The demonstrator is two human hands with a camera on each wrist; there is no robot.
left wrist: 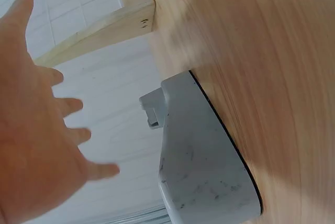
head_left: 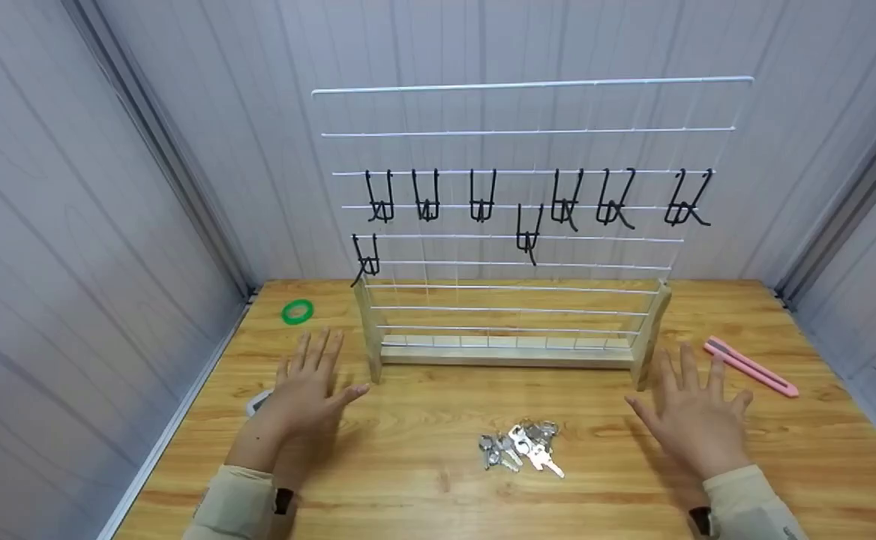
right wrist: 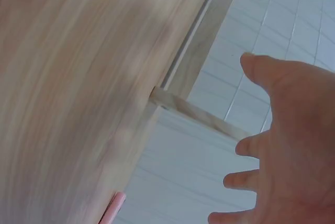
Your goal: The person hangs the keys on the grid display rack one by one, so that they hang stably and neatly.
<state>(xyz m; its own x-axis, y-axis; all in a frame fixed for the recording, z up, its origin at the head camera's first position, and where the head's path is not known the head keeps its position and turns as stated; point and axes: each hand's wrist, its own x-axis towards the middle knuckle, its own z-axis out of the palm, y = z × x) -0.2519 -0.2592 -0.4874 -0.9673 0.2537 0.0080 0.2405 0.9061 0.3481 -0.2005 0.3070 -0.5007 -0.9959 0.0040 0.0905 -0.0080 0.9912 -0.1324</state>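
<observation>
Head view: the bunch of keys point(head_left: 522, 445) lies on the table point(head_left: 408, 480) between the flat, spread, empty left hand point(head_left: 309, 386) and right hand point(head_left: 697, 420), slightly nearer the right.

Two bare hands are being shown, the left hand point(head_left: 307, 386) and the right hand point(head_left: 697, 416), with no rings or gloves being worn on either. Pale beige long sleeves point(head_left: 235, 502) are being worn on both forearms, each one ending in a soft cuff just behind the wrist. A small dark band or device point(head_left: 283, 500) is being worn at the left cuff, and a similar dark piece point(head_left: 700, 520) is being seen at the right cuff.
</observation>
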